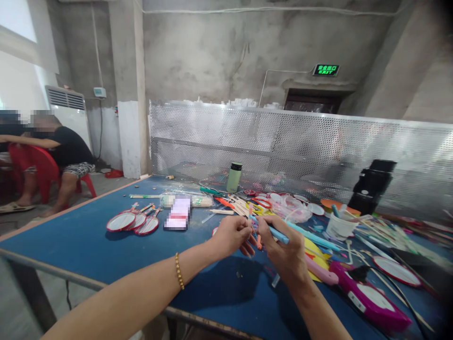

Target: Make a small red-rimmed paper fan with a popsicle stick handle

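In front of the green cylindrical bottle (234, 178), the left hand (231, 236) is pinching a slim orange-tipped strip (250, 210), ideally steadily, the right hand (286, 248) gripping a light-blue pen-like rod (279, 235).

The desk (88, 257) has a blue top, a pale edging strip along its left side and dark legs. Toward its left lie overlapping red-rimmed discs (122, 221), with a phone (183, 210) near them, its screen blurred. Behind the phone is a clear packet (205, 201); farther back a green bottle (234, 177) stands upright. Loose wooden sticks (241, 206) spread across the middle. On the right are a white tub (336, 230), a yellow sheet (322, 258) and a magenta tool (375, 302).
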Tool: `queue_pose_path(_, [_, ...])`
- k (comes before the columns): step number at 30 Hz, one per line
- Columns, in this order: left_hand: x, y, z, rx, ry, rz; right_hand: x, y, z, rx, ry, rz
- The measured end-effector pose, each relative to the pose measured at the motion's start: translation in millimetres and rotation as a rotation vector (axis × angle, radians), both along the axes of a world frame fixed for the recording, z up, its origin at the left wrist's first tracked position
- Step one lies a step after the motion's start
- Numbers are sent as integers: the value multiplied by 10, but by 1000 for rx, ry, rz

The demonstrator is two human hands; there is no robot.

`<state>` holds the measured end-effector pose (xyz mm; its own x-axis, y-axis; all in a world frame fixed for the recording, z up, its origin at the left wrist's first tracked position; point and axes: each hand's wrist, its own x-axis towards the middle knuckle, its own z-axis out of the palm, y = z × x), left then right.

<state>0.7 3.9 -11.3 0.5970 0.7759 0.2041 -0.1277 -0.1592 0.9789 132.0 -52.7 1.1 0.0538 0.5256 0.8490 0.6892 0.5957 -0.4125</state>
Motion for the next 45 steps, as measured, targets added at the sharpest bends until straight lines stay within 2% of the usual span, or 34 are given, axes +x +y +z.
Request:
queue_pose_path(22, [-3, -3, 3, -27, 6, -5, -10, -17, 40, 45, -25, -112])
queue_pose_path(45, [-5, 3, 5, -45, 1, -9, -6, -24, 41, 31, -31, -100])
